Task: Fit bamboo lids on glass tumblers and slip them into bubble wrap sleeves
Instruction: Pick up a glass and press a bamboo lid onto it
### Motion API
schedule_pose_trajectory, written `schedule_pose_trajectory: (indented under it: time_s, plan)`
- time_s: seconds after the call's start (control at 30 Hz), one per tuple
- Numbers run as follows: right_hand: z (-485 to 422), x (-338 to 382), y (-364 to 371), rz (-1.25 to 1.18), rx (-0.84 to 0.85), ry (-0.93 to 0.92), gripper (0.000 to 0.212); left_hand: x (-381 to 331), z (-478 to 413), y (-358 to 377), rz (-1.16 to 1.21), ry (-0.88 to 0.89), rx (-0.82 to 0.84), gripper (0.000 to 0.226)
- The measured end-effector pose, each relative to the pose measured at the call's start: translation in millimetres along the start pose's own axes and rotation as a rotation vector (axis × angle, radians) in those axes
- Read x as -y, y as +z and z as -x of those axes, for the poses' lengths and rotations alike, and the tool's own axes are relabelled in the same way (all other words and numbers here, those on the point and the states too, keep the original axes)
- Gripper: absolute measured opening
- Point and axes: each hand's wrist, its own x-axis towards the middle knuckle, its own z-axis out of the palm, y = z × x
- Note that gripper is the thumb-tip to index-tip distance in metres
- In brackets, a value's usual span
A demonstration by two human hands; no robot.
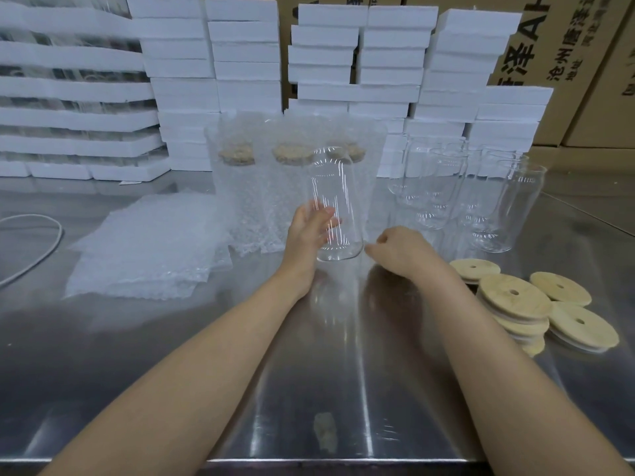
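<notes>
A clear glass tumbler (335, 204) stands upright at the middle of the steel table, with no lid on it. My left hand (311, 228) grips its lower left side, fingers wrapped round the glass. My right hand (400, 249) hovers just right of the tumbler's base, fingers loosely curled, holding nothing. Round bamboo lids (515, 297) with centre holes lie stacked and scattered at the right. Flat bubble wrap sleeves (147, 245) are piled at the left.
Three lidded tumblers in bubble wrap sleeves (261, 187) stand behind the held glass. Several bare tumblers (481, 194) cluster at the back right. White foam boxes (213, 80) and cardboard cartons (567, 63) line the back. A white cable (41, 249) curves at the left edge.
</notes>
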Motion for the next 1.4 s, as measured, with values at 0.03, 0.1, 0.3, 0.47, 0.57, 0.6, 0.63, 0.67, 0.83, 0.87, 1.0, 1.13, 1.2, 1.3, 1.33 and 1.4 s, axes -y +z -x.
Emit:
schedule_pose_trajectory:
  time_s: [0.03, 0.1, 0.3, 0.47, 0.57, 0.6, 0.63, 0.67, 0.83, 0.87, 1.0, 1.13, 1.2, 1.3, 1.33, 1.4]
  plan:
    - [-1, 0, -2, -0.159, -0.039, 0.03, 0.025, 0, 0, 0, 0.007, 0.002, -0.003, 0.013]
    - [-4, -1, -5, -0.545, -0.094, 0.129, 0.031, -1, 0, 0, -0.023, 0.015, -0.003, 0.024]
    - [-5, 1, -10, -1.454, -0.135, 0.212, 0.015, -4, 4, -1, -0.134, 0.116, -0.039, 0.066]
    - [6, 16, -23, -1.8, -0.068, -0.058, 0.019, -1, 3, -2, -0.227, 0.212, -0.087, 0.068]
    - [13, 24, -22, -1.77, 0.052, -0.164, 0.025, 3, 2, -2, -0.265, 0.203, -0.086, 0.066]
    - [15, 25, -21, -1.75, 0.058, -0.172, 0.026, 3, 3, -2, -0.284, 0.21, -0.09, 0.063]
    - [15, 25, -21, -1.738, 0.06, -0.173, 0.027, 3, 4, -1, -0.302, 0.222, -0.097, 0.059]
    - [15, 25, -21, -1.735, 0.064, -0.174, 0.027, 2, 5, -1, -0.316, 0.236, -0.103, 0.058]
    - [14, 25, -22, -1.95, 0.1, -0.217, 0.021, 0, 9, 3, -0.313, 0.274, -0.066, 0.069]
    - [15, 27, -23, -2.035, 0.097, -0.233, 0.019, 0, 10, 3, -0.308, 0.275, -0.055, 0.071]
    - [15, 28, -26, -2.121, -0.055, -0.36, 0.015, 3, 9, 2, -0.329, 0.274, -0.005, 0.07]
    - [20, 27, -22, -1.396, -0.532, -0.477, 0.012, 9, 9, -1, -0.433, 0.323, 0.112, 0.075]
    - [23, 25, -20, -1.112, -0.667, -0.593, 0.015, 11, 11, 0, -0.498, 0.365, 0.171, 0.083]
    - [25, 23, -15, -0.721, -0.825, -0.756, 0.018, 12, 15, 4, -0.512, 0.376, 0.212, 0.088]
    - [25, 23, -13, -0.651, -0.853, -0.767, 0.019, 13, 15, 4, -0.502, 0.37, 0.211, 0.089]
    - [25, 23, -9, -0.61, -0.852, -0.74, 0.02, 13, 14, 4, -0.489, 0.355, 0.21, 0.092]
